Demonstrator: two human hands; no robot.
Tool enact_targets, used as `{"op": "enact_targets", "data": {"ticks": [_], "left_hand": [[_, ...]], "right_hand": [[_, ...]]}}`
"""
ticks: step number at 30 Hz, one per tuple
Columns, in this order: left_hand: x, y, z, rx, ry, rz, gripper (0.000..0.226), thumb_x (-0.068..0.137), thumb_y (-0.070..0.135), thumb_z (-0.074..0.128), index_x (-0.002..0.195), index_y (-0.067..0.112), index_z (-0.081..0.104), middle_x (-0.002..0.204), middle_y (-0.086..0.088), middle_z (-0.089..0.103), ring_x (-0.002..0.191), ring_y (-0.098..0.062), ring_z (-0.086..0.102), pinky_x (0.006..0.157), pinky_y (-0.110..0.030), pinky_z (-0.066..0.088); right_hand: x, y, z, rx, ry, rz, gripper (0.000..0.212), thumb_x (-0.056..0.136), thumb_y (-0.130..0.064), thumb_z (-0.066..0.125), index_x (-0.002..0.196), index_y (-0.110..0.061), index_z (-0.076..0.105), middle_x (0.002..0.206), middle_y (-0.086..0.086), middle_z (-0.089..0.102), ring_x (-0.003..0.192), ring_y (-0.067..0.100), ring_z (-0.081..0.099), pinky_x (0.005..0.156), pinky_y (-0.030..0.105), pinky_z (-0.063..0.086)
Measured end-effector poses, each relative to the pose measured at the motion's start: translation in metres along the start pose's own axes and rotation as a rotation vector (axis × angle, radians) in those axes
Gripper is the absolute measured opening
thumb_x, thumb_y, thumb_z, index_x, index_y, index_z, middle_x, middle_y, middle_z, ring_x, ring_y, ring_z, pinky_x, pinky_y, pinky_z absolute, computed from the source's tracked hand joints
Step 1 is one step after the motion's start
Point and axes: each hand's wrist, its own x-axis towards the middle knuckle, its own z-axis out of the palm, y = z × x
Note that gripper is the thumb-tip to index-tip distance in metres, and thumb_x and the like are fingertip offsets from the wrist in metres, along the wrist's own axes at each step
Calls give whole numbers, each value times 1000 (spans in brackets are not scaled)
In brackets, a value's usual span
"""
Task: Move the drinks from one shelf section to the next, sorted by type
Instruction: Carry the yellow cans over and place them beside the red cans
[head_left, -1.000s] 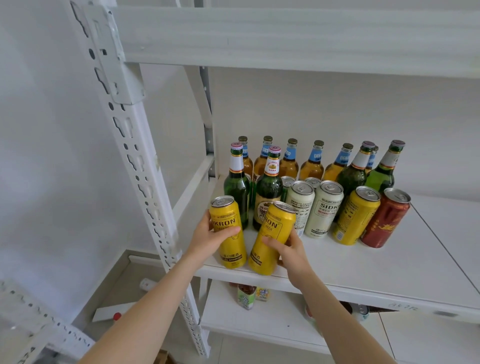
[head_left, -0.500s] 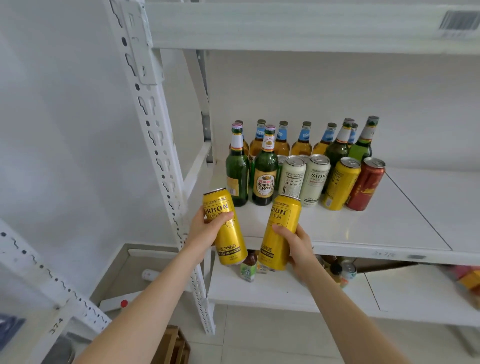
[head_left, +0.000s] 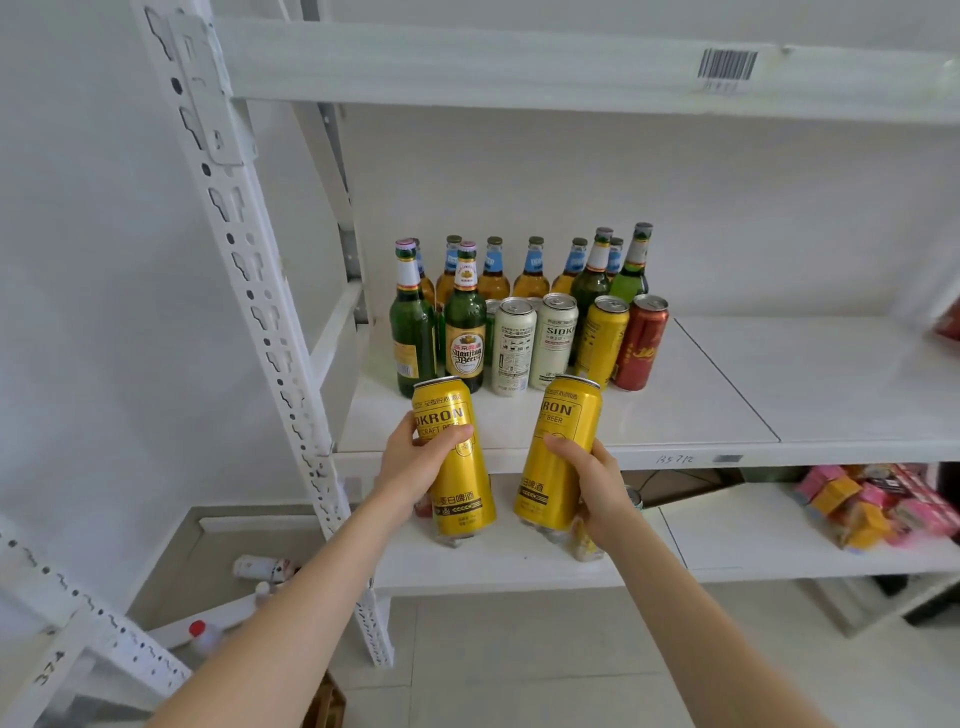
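Head view.
A: Two yellow cans are off the shelf, one per hand. Left hand (head_left: 415, 462) wraps the left can (head_left: 460, 488) at mid-body, thumb across the label. Right hand (head_left: 597, 483) grips the right can (head_left: 558, 457) likewise. Both cans hang in front of the shelf (head_left: 831, 449) edge, tops tilted apart.
B: Destination?
A: Presumably the section right of the seam (head_left: 727, 379).
B: Failure modes?
A: Lower rims sit close, so swinging both right together could knock them. A low carry could clip the shelf lip. A third yellow can (head_left: 602, 343) stands beside the red can (head_left: 640, 345); forgetting it splits the type.
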Motion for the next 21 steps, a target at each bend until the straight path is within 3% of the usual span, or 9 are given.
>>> {"op": "enact_targets", "data": {"ticks": [5, 8, 14, 21], "left_hand": [[-5, 8, 43, 48, -12, 28, 42, 71, 53, 79, 102, 42, 53, 104, 15, 64, 91, -7, 62, 66, -29, 48], [-11, 12, 71, 52, -2, 36, 45, 66, 56, 79, 100, 43, 54, 104, 14, 65, 92, -8, 63, 70, -31, 50], [-28, 19, 132, 56, 28, 43, 47, 64, 56, 81, 101, 43, 56, 100, 16, 68, 88, -5, 66, 61, -23, 48], [-44, 24, 202, 40, 43, 74, 50, 60, 56, 83, 101, 45, 57, 101, 16, 69, 90, -6, 67, 66, -27, 52]], "right_hand": [[2, -17, -40, -35, -7, -29, 46, 80, -29, 77, 121, -23, 59, 114, 8, 68, 102, 30, 66, 88, 52, 55], [4, -27, -68, -54, -21, -48, 45, 80, -26, 77, 120, -22, 59, 112, 7, 69, 100, 28, 67, 83, 46, 57], [7, -46, -131, -111, -55, -53, 45, 80, -27, 77, 121, -23, 58, 112, 5, 68, 100, 26, 66, 73, 39, 56], [14, -66, -206, -173, -67, -69, 47, 79, -29, 78, 120, -24, 57, 113, 5, 67, 103, 28, 64, 90, 52, 54]]}}
